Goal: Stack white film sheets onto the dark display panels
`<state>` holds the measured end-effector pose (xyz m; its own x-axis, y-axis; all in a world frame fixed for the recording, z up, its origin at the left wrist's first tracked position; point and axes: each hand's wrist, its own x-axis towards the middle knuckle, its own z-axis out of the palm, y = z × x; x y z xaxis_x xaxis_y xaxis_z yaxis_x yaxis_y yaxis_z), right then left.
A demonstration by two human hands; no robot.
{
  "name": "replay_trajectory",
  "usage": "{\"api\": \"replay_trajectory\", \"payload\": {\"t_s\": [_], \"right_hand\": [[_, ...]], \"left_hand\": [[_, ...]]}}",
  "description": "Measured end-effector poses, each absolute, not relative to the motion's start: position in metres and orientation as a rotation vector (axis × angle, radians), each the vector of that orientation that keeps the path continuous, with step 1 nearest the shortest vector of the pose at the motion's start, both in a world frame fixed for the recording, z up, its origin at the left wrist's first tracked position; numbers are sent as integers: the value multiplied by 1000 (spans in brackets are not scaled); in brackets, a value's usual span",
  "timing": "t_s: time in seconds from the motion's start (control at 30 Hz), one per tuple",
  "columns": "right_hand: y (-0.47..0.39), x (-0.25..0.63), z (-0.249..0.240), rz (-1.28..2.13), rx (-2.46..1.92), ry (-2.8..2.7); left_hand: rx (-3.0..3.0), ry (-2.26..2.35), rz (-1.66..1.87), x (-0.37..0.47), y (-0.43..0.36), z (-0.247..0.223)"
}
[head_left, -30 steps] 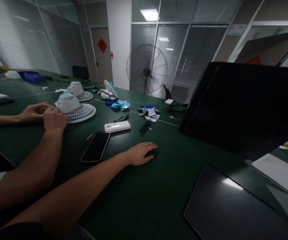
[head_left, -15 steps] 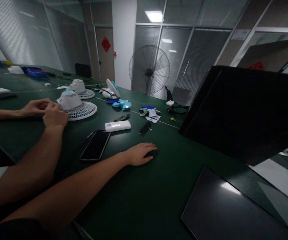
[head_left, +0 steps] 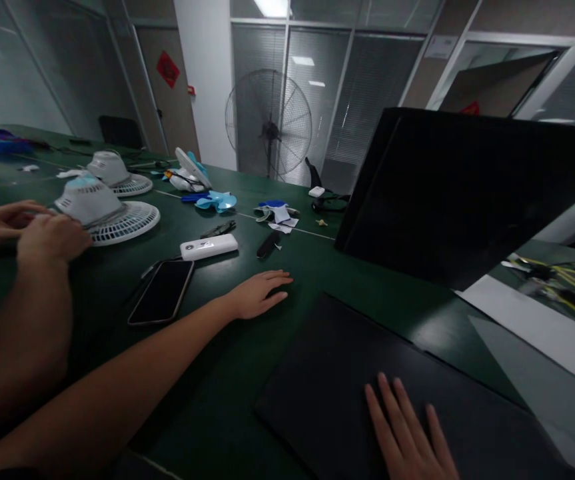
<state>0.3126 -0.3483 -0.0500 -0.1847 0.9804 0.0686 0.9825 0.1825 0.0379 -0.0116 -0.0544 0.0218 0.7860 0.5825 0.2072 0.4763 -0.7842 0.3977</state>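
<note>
My left hand (head_left: 258, 295) lies palm down on the green table, fingers stretched out and nothing in it. Close by to its right is a flat dark panel (head_left: 327, 373). On that panel rests my right hand (head_left: 410, 433), fingers spread, entering from the bottom edge. A black-faced phone (head_left: 162, 293) lies left of my left wrist, with a white power bank (head_left: 209, 247) beyond it. A small black object (head_left: 268, 245) sits just past my left fingertips.
At the left, another person's hands (head_left: 50, 233) are at a white fan housing (head_left: 87, 203). Blue fan blades (head_left: 217, 201), pliers (head_left: 218, 229) and paper scraps (head_left: 281, 215) lie farther back. A large black monitor (head_left: 467, 193) stands at the right, near a white sheet (head_left: 532, 327).
My right hand has come into view on the dark panel, which has shifted left toward my left hand. The view has turned right. My left hand stays on the table.
</note>
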Motion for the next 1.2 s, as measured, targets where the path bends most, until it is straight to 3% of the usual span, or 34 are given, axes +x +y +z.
{"api": "replay_trajectory", "payload": {"t_s": [0.13, 0.33, 0.43, 0.6, 0.77, 0.97, 1.2], "right_hand": [[-316, 232, -5, 320, -1996, -2482], [-255, 201, 47, 563, -1636, -2515], [-221, 253, 56, 431, -1833, -2410], [-207, 418, 59, -78, -2574, -1615], [-243, 548, 36, -94, -2906, -1087], [-264, 590, 18, -64, -3041, -928], [-275, 596, 16, -115, -2767, -1361]], "left_hand": [[2684, 807, 457, -14, -51, 22], [2791, 1014, 112, -21, -44, 21], [2787, 1238, 34, -26, -41, 20], [2740, 1246, 32, -29, -36, 12], [2742, 1275, 131, -22, -28, 1], [2720, 1349, 178, -9, -23, -2], [2753, 1447, 234, -9, -35, 20]]}}
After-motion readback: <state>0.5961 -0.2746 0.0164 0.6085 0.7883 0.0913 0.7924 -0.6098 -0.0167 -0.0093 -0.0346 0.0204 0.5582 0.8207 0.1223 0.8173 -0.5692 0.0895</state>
